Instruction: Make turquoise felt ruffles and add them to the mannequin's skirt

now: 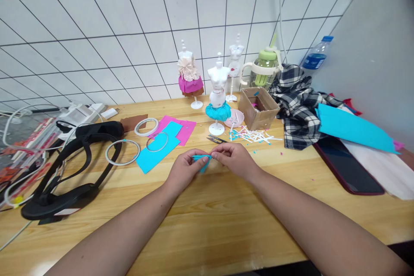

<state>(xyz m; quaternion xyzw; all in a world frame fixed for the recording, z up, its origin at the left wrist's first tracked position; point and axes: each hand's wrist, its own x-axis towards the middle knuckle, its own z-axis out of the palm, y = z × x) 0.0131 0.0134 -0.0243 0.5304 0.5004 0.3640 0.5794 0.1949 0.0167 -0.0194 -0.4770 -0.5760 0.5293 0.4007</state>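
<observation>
Between my two hands is a small folded piece of blue crepe paper [203,164]. My left hand [185,167] pinches it between thumb and fingers. On its other end, the fingertips of my right hand [235,160] are closed. Just beyond my hands, small scissors [216,139] lie on the table. Behind them stands a white mini dress form [217,79] with a puffy blue paper skirt [218,112]. Flat blue paper [158,153] and pink paper [187,131] lie to the left, with rolls of tape [123,164] on and around them.
A cardboard box [258,114], a pink dish [238,117] and scattered paper scraps [255,135] are at back right. Two more dress forms [190,75] stand by the wall. A black headset [61,207] sits left; a phone [351,172], plaid cloth [293,108] and bottle [318,54] are right.
</observation>
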